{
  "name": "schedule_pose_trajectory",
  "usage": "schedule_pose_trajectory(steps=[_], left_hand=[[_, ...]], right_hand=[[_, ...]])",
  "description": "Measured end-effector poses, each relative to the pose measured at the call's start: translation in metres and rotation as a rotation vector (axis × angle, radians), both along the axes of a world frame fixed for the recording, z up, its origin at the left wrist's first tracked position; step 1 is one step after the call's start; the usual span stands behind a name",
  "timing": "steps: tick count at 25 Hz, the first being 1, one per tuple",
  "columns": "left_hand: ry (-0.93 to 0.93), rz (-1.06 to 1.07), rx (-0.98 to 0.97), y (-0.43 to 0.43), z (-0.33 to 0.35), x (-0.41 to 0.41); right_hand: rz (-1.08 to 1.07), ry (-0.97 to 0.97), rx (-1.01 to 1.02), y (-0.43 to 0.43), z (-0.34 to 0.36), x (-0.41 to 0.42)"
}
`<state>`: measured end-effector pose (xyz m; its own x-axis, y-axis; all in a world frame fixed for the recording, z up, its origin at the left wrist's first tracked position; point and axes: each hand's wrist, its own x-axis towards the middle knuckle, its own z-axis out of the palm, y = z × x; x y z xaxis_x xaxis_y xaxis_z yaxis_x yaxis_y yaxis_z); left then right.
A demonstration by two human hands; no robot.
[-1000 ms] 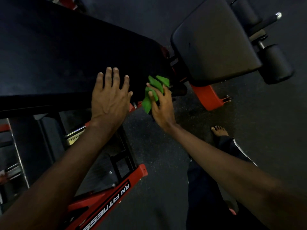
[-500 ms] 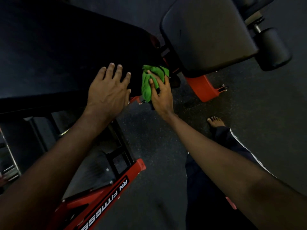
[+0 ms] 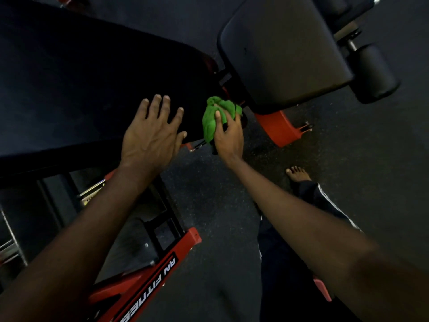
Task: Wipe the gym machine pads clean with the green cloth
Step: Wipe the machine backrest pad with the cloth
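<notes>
1. Stand clear of the red steel base frame with white lettering (image 3: 148, 284) by the legs. Plant the bare foot (image 3: 298, 174) firmly on the dark speckled rubber floor (image 3: 209, 201).
2. Brace with the left hand (image 3: 151, 135): flat on the near edge of the long black vinyl bench pad (image 3: 81, 77), fingers straight and spread, grasping nothing. Fine for steadying.
3. Wipe with the right hand (image 3: 228, 138): fingers and thumb curled round the bunched green cloth (image 3: 212, 119), at the rounded end of that pad, apparently in contact, just beside the left hand.
4. Probably best to flatten the cloth first; a wad covers little and likely skips the edge.
5. Run overlapping strokes round the end and side wall, then across the top. Cannot tell from the dim surface how much is already clean.
6. Finish farther out: the tilted black seat pad (image 3: 278, 54) across the hinge gap, then the black cylindrical roller pad (image 3: 373, 73) beyond it.
</notes>
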<state>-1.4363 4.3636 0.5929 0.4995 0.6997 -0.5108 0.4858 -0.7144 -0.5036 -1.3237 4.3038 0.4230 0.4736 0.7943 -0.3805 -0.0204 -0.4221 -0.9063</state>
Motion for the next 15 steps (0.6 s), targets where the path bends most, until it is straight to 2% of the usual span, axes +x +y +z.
schedule_pose_trajectory(steps=[5, 8, 10, 15], left_hand=[[-0.033, 0.120, -0.029, 0.000, -0.015, 0.021], [-0.004, 0.110, -0.082, -0.001, -0.032, 0.032], [0.014, 0.097, -0.093, 0.001, -0.037, 0.031], [0.015, 0.119, -0.095, 0.000, -0.039, 0.031]], right_hand=[[-0.053, 0.033, 0.016, -0.020, 0.005, -0.034], [-0.149, 0.070, -0.104, 0.000, -0.020, -0.016], [-0.132, 0.078, -0.174, 0.005, -0.034, -0.004], [-0.061, 0.153, -0.494, 0.023, -0.064, 0.046]])
